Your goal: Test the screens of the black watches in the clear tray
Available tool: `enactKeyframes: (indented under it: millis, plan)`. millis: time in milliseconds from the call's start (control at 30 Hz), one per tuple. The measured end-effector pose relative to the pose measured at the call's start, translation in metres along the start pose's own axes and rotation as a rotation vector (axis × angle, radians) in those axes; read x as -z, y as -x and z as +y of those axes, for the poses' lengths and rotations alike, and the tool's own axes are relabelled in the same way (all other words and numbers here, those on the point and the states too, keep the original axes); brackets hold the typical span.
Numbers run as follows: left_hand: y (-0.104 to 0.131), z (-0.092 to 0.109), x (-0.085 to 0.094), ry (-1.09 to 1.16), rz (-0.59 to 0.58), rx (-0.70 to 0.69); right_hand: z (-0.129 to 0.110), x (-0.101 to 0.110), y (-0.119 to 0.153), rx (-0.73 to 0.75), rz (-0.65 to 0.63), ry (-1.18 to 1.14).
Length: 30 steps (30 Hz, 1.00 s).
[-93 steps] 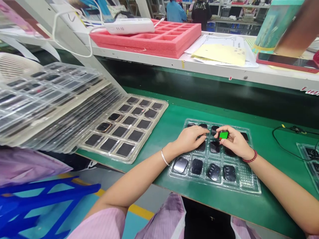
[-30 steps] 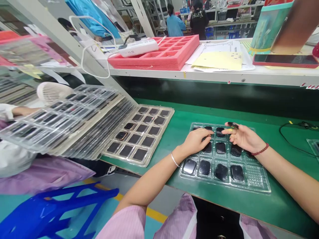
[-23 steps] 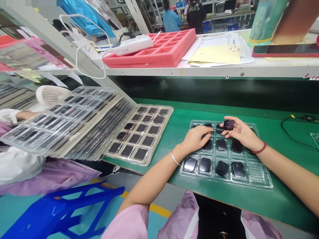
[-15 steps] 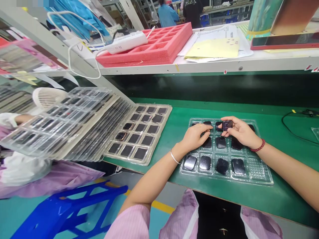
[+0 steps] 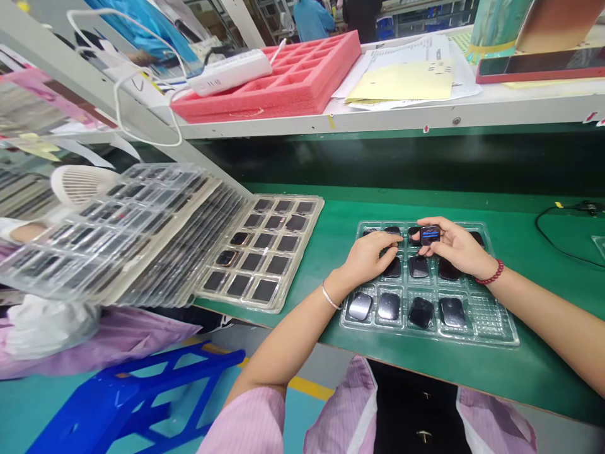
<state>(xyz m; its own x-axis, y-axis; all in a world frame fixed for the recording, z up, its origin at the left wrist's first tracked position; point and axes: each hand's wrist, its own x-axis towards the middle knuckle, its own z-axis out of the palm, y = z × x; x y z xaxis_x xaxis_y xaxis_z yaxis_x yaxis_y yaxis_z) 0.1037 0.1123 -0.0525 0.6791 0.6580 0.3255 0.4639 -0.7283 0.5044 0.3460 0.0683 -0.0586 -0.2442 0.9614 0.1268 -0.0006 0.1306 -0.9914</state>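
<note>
Between the thumb and fingers of my right hand (image 5: 456, 246) is a smartwatch body (image 5: 430, 235) without a strap, raised over the back row of a clear plastic tray (image 5: 494, 325). Its small screen is lit with blue bars. My left hand (image 5: 371, 257) rests over the tray's left side, fingers bent, with a gap between thumb and forefinger and nothing visible in them. Dark watch bodies lie in the tray's pockets, among them one in the middle row (image 5: 418, 266) and one in front (image 5: 452, 311). My hands partly cover the back rows.
Left on the green bench (image 5: 548, 366) lies another tray (image 5: 302, 252) of dark square pieces, beside a leaning stack of trays (image 5: 155, 252) that a co-worker's hand (image 5: 28, 232) touches. A shelf holds red foam (image 5: 321, 82) and a power strip (image 5: 231, 72). A black cable (image 5: 543, 233) lies right.
The watch screen in my right hand has gone from nearly dark to showing blue bars. Both hands have stayed almost in place, while the camera view has shifted slightly.
</note>
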Motion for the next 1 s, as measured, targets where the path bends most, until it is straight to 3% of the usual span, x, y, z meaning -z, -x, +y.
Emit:
enactKeyframes:
  millis: [1000]
  plan:
    - [0.0006, -0.0021, -0.0015, -0.023, 0.011, -0.033, -0.0028, -0.0005, 0.0006, -0.024, -0.021, -0.003]
